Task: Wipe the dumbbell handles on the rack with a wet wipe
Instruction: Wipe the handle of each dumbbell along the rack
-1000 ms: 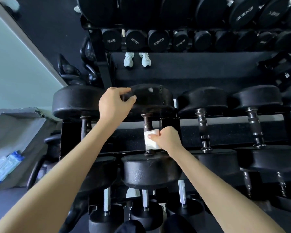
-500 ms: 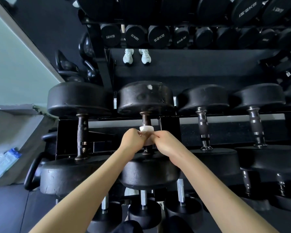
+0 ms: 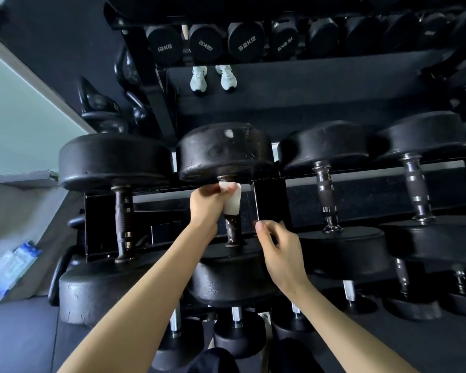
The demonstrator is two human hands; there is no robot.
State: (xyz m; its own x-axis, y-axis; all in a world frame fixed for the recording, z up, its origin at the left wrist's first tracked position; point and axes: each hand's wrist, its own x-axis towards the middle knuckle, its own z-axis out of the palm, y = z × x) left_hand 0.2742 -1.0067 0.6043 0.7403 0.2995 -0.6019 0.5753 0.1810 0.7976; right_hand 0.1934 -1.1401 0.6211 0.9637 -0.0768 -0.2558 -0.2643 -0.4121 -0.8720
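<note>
Left hand [image 3: 209, 204] grips the wipe [image 3: 232, 201], with my fingers and thumb curled round it. Wipe is white and wrapped round the handle [image 3: 231, 232] of the second dumbbell [image 3: 226, 153] from the left on this row. It sits right at the far end of the handle, up against the far head. Lower part of the handle is bare, dark and worn, and runs down to the near head. Right hand [image 3: 281, 251] holds nothing, fingers loosely curled, thumb pointing up. It is off the handle, to its right, just beside the black bracket of the rack [image 3: 270, 200]. I cannot tell if the thumb touches the bracket edge. Both my forearms come in from the bottom, bare. Left neighbour [image 3: 123, 222] has a rusty dark handle and lies parallel, apart from my left hand. Right neighbour [image 3: 324, 195] has a dark grip with chrome bands, and one more [image 3: 414, 184] of the same kind lies beyond it. Below this row, more dumbbells with chrome handles [image 3: 236, 316] show between my arms. Row of small dumbbells [image 3: 245, 40] runs across the top, with weight marks that read reversed. Pale shoes [image 3: 213, 78] show under that row. Kettlebells [image 3: 97, 103] are at upper left by the rack post. Blue and white pack [image 3: 14, 265] lies far left on a grey surface, well apart from both hands.
</note>
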